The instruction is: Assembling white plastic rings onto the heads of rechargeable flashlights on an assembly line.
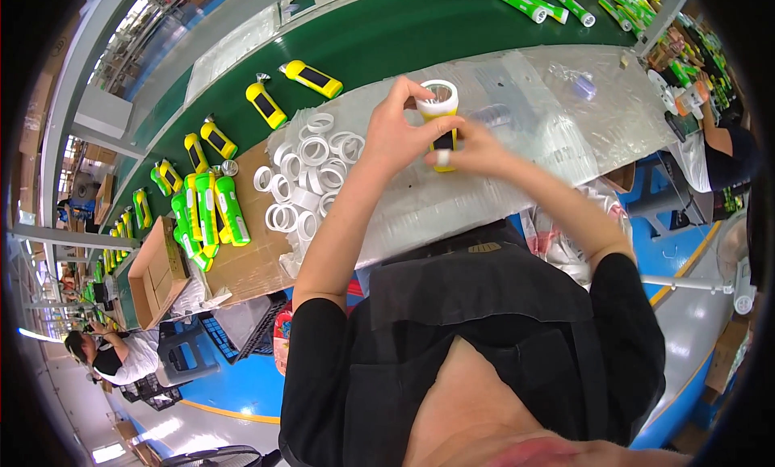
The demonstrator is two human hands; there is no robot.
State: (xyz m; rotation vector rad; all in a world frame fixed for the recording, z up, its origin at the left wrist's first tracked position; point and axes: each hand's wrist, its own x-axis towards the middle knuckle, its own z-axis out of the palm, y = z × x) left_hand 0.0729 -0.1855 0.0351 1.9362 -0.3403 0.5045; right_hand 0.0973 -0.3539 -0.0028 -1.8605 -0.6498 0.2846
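Observation:
A yellow flashlight (440,109) with a dark panel on its body and a white ring round its reflector stands upright over the plastic-covered table (395,213). My left hand (393,124) closes on its head, fingers at the white rim and thumb across the front. Lower down, my right hand (484,150) grips the body; it is slightly blurred, and a white band shows on its thumb. A pile of loose white rings (315,150) lies to the left of my left forearm.
Green-and-yellow flashlights (230,209) lie at the table's left beside an open cardboard box (157,273). Along the far side runs a green conveyor belt (387,39) carrying yellow and green flashlights. Other people sit at far left (129,358) and right (726,152).

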